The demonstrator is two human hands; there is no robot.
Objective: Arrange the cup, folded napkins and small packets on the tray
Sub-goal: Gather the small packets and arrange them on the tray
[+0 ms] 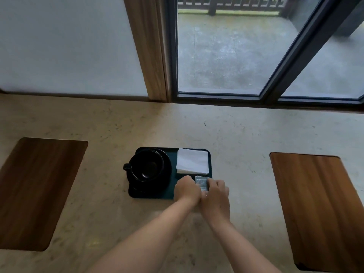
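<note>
A dark rectangular tray lies on the beige stone counter. On its left half a black cup sits on a black saucer, handle pointing left. White folded napkins fill the tray's far right corner. Small silvery packets rest at the tray's near right corner. My left hand and my right hand meet over them, fingers curled on either side of the packets. The near right part of the tray is hidden under my hands.
Two wooden placemats lie on the counter, one at the left and one at the right. Behind the counter stand a pale wall, a wooden post and a glass door onto a terrace.
</note>
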